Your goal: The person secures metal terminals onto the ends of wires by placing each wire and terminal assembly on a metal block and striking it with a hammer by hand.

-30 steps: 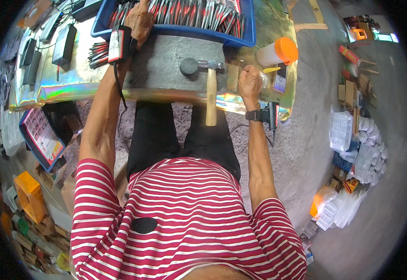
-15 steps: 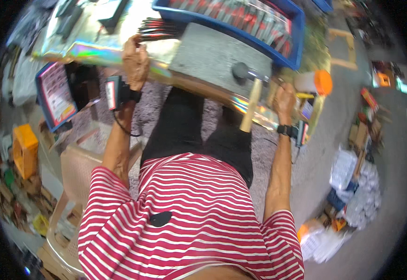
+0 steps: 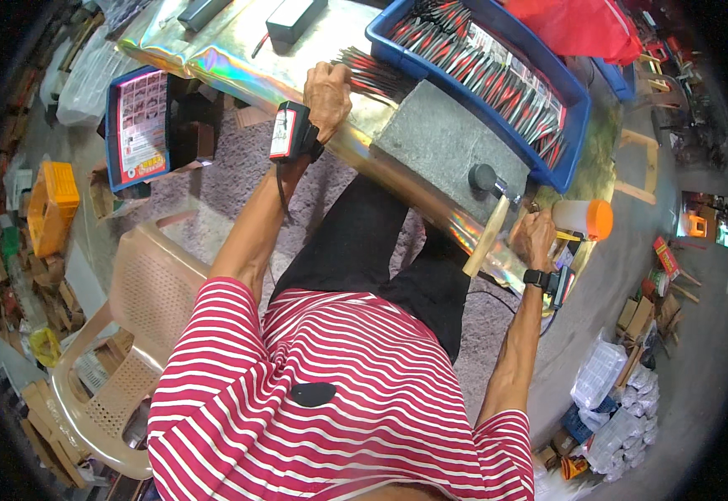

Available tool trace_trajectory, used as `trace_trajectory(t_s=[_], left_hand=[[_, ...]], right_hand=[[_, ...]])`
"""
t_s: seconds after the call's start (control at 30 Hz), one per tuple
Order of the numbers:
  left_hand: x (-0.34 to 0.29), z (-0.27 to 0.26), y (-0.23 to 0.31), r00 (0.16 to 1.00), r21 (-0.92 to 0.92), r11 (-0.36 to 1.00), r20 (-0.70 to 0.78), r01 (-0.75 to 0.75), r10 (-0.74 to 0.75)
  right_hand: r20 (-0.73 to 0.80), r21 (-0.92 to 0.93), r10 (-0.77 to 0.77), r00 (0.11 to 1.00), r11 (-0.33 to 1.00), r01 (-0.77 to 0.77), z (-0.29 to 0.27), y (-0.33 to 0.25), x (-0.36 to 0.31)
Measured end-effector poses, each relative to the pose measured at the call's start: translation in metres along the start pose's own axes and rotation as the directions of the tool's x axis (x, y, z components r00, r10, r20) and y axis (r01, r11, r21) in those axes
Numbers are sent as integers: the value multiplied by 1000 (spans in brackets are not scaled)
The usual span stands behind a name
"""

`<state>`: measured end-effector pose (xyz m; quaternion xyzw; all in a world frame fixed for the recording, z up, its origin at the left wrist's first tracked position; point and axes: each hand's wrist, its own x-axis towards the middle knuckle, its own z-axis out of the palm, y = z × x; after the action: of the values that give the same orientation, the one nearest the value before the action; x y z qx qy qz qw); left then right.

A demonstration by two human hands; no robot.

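Note:
My left hand [image 3: 328, 102] is at the front edge of the shiny table, its fingers curled down next to a loose pile of slim black-and-red pieces [image 3: 368, 73]. Whatever those fingers hold is hidden. At the table's right end my right hand [image 3: 534, 237] is closed, fingertips together, beside a whitish jar with an orange lid [image 3: 599, 220]; its contents cannot be made out. Between the hands lies a grey stone slab [image 3: 431, 146]. A hammer [image 3: 491, 232] with a black-and-metal head rests on the slab, its wooden handle overhanging the front edge.
Behind the slab, a long blue tray [image 3: 583, 159] is full of similar black-and-red pieces. Black boxes [image 3: 295, 21] stand at the back left, and a red bag [image 3: 577, 27] at the far right. A beige plastic chair [image 3: 151, 280] is close on my left, near a yellow crate [image 3: 53, 209].
The whole view has swung, so table and tray appear further right and lower. Both hands stay near the table's front edge; my left fingers now look more curled.

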<state>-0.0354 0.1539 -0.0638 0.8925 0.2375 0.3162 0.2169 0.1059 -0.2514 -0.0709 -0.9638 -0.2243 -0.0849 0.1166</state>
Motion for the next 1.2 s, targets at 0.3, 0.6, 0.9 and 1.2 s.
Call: trace_trajectory(t_s=[0.3, 0.6, 0.9, 1.2], left_hand=[[-2, 9, -8, 997, 149, 986, 17, -81, 79], [-11, -4, -18, 997, 90, 993, 40, -71, 68], [-13, -17, 10, 997, -211, 975, 47, 72, -63], [-23, -40, 78, 974, -724, 662, 224, 197, -45]], right_hand=[[57, 320, 279, 959, 904, -282, 19, 24, -13], [-7, 489, 407, 913, 798, -352, 14, -8, -13], [-53, 623, 412, 910, 725, -292, 11, -15, -21], [-260, 541, 270, 927, 836, -91, -11, -36, -24]])
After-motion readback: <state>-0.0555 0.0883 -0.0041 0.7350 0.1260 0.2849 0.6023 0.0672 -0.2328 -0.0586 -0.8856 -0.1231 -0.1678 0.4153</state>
